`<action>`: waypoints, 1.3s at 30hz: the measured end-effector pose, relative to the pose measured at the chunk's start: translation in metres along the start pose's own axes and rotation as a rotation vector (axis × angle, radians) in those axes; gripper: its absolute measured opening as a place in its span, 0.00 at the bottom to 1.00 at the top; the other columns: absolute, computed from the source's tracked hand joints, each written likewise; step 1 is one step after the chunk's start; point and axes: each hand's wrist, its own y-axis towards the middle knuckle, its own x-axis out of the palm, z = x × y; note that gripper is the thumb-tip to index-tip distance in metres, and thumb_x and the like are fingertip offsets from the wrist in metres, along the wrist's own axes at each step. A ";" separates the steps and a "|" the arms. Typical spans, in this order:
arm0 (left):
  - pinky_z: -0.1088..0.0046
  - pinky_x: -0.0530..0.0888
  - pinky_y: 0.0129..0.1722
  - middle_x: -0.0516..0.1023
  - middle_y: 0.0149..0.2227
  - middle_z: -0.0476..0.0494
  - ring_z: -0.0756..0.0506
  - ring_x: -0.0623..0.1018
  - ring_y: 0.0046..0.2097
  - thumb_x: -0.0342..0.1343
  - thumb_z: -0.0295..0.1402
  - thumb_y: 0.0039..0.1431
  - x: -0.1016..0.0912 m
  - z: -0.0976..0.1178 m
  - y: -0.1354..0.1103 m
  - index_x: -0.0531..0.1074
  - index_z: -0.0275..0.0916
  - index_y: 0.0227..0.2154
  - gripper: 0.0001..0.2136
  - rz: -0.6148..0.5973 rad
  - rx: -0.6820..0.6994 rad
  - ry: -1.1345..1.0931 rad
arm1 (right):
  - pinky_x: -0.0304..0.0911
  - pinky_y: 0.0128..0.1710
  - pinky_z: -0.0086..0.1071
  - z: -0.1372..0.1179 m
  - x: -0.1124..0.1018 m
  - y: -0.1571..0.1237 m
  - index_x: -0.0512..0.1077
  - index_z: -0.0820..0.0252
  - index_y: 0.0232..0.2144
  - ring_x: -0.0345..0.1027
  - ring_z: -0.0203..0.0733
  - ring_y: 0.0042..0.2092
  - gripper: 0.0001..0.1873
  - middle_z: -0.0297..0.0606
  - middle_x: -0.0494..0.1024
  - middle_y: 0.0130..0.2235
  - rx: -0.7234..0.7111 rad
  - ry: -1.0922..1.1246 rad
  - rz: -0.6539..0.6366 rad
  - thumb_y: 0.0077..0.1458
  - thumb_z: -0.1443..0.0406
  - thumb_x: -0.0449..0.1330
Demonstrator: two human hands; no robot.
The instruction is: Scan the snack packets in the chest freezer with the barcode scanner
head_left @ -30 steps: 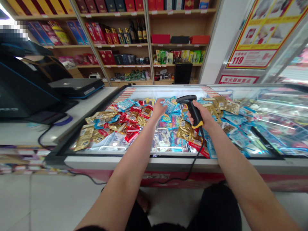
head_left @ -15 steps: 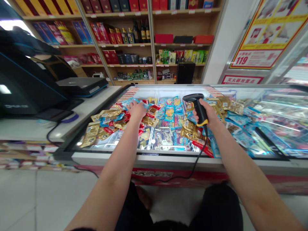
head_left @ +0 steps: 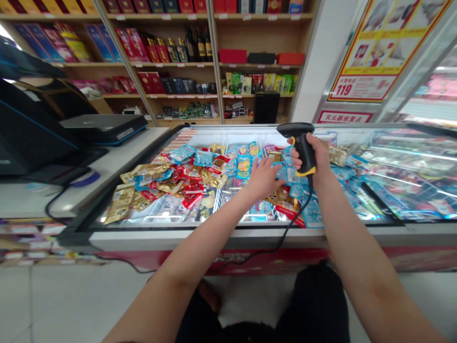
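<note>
Foil snack packets [head_left: 210,177] are lying heaped across the inside of a glass-topped chest freezer [head_left: 228,238], gold and red ones piled towards my left and blue ones spreading towards my right. My right hand [head_left: 319,159] is wrapped firmly around the grip of a black-and-yellow handheld barcode scanner [head_left: 304,152], holding it upright above the right part of the pile with its head pointing away from me. Its black coiled cord [head_left: 293,224] is hanging from the base and running down over the freezer's front edge. My left hand [head_left: 264,178] is open, fingers spread wide and reaching towards the blue packets just below the scanner. I cannot tell whether my fingertips are touching them or only hovering just above.

To my left, a white counter [head_left: 124,152] is running alongside the freezer, with a flat dark device [head_left: 103,123] sitting on it. Behind the freezer, wooden shelves [head_left: 250,62] are holding boxed goods and dark wine bottles [head_left: 198,45], while a black screen [head_left: 266,107] is standing in front of them. A red-and-yellow poster [head_left: 371,57] marked 119 is hanging to the right.
</note>
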 end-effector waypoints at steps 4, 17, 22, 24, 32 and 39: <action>0.39 0.48 0.66 0.58 0.68 0.37 0.32 0.55 0.69 0.52 0.54 0.60 0.027 0.064 -0.022 0.67 0.49 0.60 0.28 -0.144 0.274 0.043 | 0.59 0.14 0.27 -0.018 -0.003 -0.010 0.72 0.60 0.42 0.60 0.34 0.16 0.27 0.31 0.70 0.20 -0.047 -0.001 -0.075 0.56 0.42 0.59; 0.43 0.52 0.66 0.59 0.68 0.42 0.33 0.55 0.69 0.51 0.57 0.59 0.036 -0.003 0.009 0.62 0.56 0.63 0.30 -0.273 0.369 0.118 | 0.60 0.14 0.26 -0.006 0.008 0.015 0.72 0.60 0.43 0.63 0.34 0.17 0.24 0.32 0.71 0.21 -0.018 -0.027 -0.087 0.60 0.46 0.58; 0.54 0.57 0.65 0.65 0.64 0.41 0.36 0.62 0.66 0.56 0.55 0.57 0.031 -0.027 0.021 0.71 0.50 0.57 0.27 -0.158 0.344 0.017 | 0.61 0.13 0.26 0.007 0.015 0.026 0.71 0.61 0.42 0.62 0.33 0.16 0.23 0.30 0.70 0.20 0.028 0.002 -0.024 0.61 0.47 0.57; 0.59 0.62 0.62 0.71 0.60 0.40 0.38 0.67 0.62 0.53 0.54 0.60 0.026 -0.034 0.025 0.75 0.46 0.52 0.23 -0.066 0.225 -0.052 | 0.61 0.13 0.26 0.012 0.011 0.027 0.71 0.61 0.42 0.62 0.33 0.16 0.22 0.30 0.70 0.20 0.032 0.022 0.009 0.62 0.47 0.56; 0.50 0.56 0.64 0.70 0.60 0.30 0.30 0.62 0.65 0.51 0.58 0.58 0.033 -0.039 0.066 0.74 0.37 0.51 0.30 0.091 -0.486 0.020 | 0.61 0.13 0.26 0.022 0.004 0.029 0.71 0.60 0.41 0.65 0.35 0.16 0.21 0.31 0.70 0.19 0.017 0.065 0.062 0.62 0.48 0.56; 0.50 0.57 0.63 0.76 0.53 0.35 0.32 0.68 0.61 0.63 0.42 0.50 0.048 -0.039 0.091 0.75 0.40 0.43 0.18 0.117 -0.500 -0.170 | 0.61 0.12 0.26 0.028 0.007 0.029 0.70 0.60 0.39 0.65 0.34 0.16 0.22 0.30 0.71 0.19 0.019 0.056 0.086 0.59 0.47 0.59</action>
